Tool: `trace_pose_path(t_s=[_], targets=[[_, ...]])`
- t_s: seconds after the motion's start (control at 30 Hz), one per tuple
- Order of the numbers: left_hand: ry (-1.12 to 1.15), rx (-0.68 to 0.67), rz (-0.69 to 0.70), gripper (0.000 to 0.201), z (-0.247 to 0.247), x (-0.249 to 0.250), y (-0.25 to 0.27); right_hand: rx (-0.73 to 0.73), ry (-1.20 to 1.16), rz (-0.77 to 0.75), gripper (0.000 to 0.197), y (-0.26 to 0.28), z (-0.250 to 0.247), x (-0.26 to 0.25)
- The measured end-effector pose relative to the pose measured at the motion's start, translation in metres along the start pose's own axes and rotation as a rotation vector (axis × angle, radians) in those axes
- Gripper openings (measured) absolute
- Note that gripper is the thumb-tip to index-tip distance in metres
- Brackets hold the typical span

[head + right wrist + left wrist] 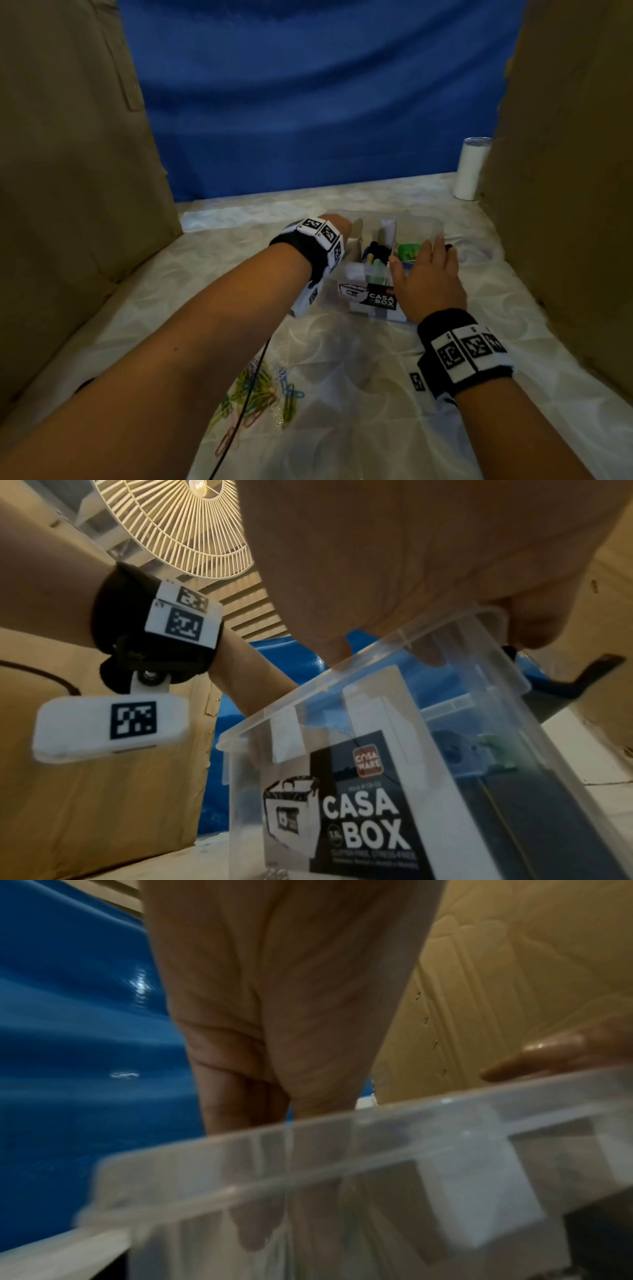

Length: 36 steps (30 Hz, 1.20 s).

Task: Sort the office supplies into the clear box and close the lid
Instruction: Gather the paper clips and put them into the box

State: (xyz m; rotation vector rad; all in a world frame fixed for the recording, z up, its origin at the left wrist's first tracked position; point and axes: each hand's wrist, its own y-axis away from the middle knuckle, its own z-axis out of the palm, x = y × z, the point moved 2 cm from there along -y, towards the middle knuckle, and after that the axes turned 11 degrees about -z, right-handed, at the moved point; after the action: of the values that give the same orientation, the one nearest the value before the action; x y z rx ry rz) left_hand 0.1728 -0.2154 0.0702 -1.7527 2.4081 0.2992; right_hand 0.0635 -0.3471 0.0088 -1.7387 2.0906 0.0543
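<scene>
Reaching into the box at mid-counter, our left hand has fingers extended, grip unclear; our right hand rests spread on its rim. Clips near us remain; steady the box first.

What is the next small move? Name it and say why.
Probably free the left hand from the clear box and reach back for the paper clips: they lie loose on the table, unsorted, while the right hand steadies the box rim.
</scene>
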Motion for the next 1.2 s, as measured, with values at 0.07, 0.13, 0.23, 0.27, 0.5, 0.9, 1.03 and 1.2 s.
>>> trace_pose_path(t_s=[0.07, 0.13, 0.23, 0.27, 0.5, 0.9, 1.03, 1.2], targets=[[0.030, -0.014, -0.013, 0.043, 0.007, -0.007, -0.003, 0.006, -0.002, -0.006, 0.077, 0.000, 0.000, 0.001], [0.086, -0.029, -0.031, 0.036, 0.004, -0.015, 0.002, 0.020, -0.004, -0.009, 0.076, 0.000, 0.001, 0.001], [0.225, 0.030, -0.055, 0.023, -0.009, -0.028, 0.020, 0.010, -0.024, 0.003, 0.076, 0.000, 0.000, 0.001], [0.269, 0.070, -0.053, 0.022, -0.011, -0.035, 0.030, -0.004, -0.035, 0.009, 0.076, 0.000, -0.001, 0.001], [0.373, 0.097, -0.004, 0.029, 0.049, -0.104, 0.129, 0.043, -0.018, -0.292, 0.076, 0.042, -0.016, -0.052], [0.301, -0.378, 0.101, 0.071, 0.153, -0.118, 0.202, -0.832, 0.037, -0.334, 0.102, 0.102, 0.078, -0.133], [0.307, -0.314, 0.049, 0.064, 0.151, -0.137, 0.211, -0.872, -0.029, -0.367, 0.103, 0.101, 0.081, -0.139], [0.334, -0.312, 0.033, 0.095, 0.157, -0.144, 0.209, -0.863, -0.037, -0.313, 0.118, 0.100, 0.083, -0.143]])
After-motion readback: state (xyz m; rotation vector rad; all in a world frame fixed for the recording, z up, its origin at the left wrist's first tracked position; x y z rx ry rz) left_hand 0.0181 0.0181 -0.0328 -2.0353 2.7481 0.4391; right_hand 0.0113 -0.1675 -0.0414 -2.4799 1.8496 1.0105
